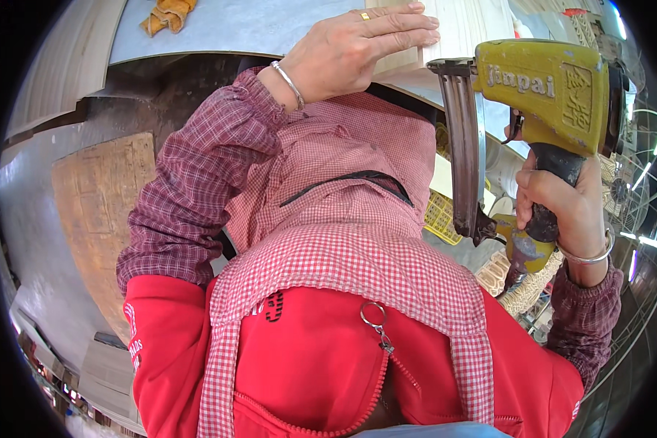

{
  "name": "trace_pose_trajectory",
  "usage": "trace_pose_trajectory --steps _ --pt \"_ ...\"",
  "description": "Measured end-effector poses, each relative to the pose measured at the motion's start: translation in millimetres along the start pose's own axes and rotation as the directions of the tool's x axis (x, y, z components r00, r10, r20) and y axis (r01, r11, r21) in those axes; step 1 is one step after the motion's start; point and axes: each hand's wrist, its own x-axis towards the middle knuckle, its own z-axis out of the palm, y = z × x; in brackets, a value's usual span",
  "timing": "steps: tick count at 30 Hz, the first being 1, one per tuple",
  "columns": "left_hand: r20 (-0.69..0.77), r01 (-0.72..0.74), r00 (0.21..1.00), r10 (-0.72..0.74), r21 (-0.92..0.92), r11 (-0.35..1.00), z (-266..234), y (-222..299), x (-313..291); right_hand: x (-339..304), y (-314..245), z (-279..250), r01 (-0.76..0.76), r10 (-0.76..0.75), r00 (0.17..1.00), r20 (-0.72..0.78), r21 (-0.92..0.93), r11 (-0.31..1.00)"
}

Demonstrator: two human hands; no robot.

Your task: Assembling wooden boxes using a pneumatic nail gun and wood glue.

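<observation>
Olive-yellow and scuffed, a nail gun [544, 91] is gripped in the right hand [573, 197] of a worker in a red jacket [306, 358] and a checked apron [343, 248]. The right hand's fingers [551, 191] curl around the tool's dark grip [551, 208], just below the trigger [516, 125]. Its head is at the right of the counter [212, 29], while the long metal magazine [463, 146] reaches out past the near edge toward the worker. The nose is right beside a pale wooden board [474, 25]; from this angle, whether the two touch is hard to say.

The left hand [339, 55] lies flat across the pale wood at the counter's near edge, its fingers [398, 40] straight, close together and curled around nothing, their tips pointing toward the tool. A gold-toned ring [365, 14] shows on one finger, and a silver-coloured bangle [288, 86] circles the wrist below a plaid sleeve [197, 182].

Farther left, a crumpled orange cloth [169, 14] rests on the counter, back from the near edge, and pale planks [66, 66] lie along its left side. Below the counter, a worn brown panel [106, 219] is at the left and a yellow crate [442, 217] at the right.
</observation>
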Motion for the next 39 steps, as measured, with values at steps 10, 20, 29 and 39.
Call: trace_pose_trajectory --steps 10,20,29,39 --pt "0.006 0.006 1.0 -0.006 0.022 1.0 -1 2 -4 0 -3 3 -0.046 0.046 0.999 -0.026 -0.012 0.999" --pt "0.023 0.043 0.999 -0.043 0.016 0.999 -3 4 -5 0 -6 6 -0.06 0.057 0.997 -0.056 -0.039 0.997" --pt "0.083 0.124 0.99 -0.115 -0.125 0.984 -10 9 -5 1 -9 7 -0.053 0.052 0.998 -0.019 -0.106 0.993" --pt "-0.084 -0.065 0.994 0.07 0.056 0.996 -5 -4 -9 -6 0 2 0.002 -0.003 0.999 -0.043 -0.023 1.0"
